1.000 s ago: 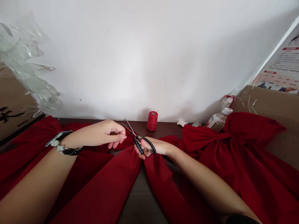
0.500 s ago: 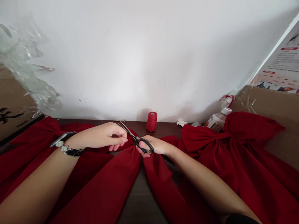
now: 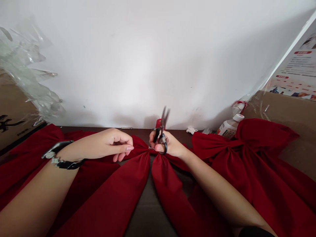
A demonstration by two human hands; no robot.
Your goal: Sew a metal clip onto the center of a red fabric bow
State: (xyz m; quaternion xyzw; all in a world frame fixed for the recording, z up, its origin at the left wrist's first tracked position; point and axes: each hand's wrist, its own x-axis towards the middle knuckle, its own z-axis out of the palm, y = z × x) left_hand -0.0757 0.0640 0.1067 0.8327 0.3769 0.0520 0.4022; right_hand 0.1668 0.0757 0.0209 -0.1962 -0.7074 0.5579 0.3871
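Note:
My right hand (image 3: 170,146) grips black-handled scissors (image 3: 161,131), whose blades point up and are blurred by motion. It sits at the gathered centre of a red fabric bow (image 3: 123,184) lying on the dark table (image 3: 148,210). My left hand (image 3: 111,143), with a watch on its wrist, is closed in a pinch just left of that centre; what it pinches is too small to make out. A red thread spool (image 3: 158,122) stands behind the scissors, mostly hidden by them.
A second red bow (image 3: 237,148) lies to the right, with a white-capped bottle (image 3: 229,126) behind it. Cardboard boxes stand at the far left (image 3: 12,108) and at the right (image 3: 283,112). Crumpled clear plastic (image 3: 27,72) hangs at upper left. A white wall backs the table.
My right hand has swung the scissors from pointing left toward my left hand to pointing up, and shifted slightly right. My left hand has stayed almost still.

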